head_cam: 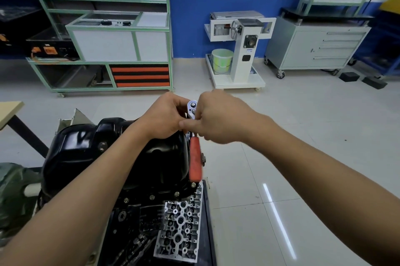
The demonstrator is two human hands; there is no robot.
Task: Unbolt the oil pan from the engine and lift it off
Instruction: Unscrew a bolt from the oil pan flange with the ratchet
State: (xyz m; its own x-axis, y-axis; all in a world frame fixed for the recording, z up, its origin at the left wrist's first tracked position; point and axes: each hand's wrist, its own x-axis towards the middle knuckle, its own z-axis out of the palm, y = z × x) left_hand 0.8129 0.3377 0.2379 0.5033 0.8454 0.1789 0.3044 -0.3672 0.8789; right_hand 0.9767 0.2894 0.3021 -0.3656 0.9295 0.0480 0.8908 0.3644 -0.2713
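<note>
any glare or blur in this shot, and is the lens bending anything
head view: the wide lens bows the green shelf frame and grey cabinet near the edges; a bright glare streak lies on the floor; soft highlights sit on the glossy oil pan; the ratchet shows motion blur along its orange handle.

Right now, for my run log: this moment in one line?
left hand, right hand: hold ratchet | oil pan: on engine | rim bolts: seated

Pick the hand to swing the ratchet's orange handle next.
Right, probably. The right hand pinches the ratchet shank just above the orange handle, which hangs free right of the pan. The left hand grips up at the head.
</note>
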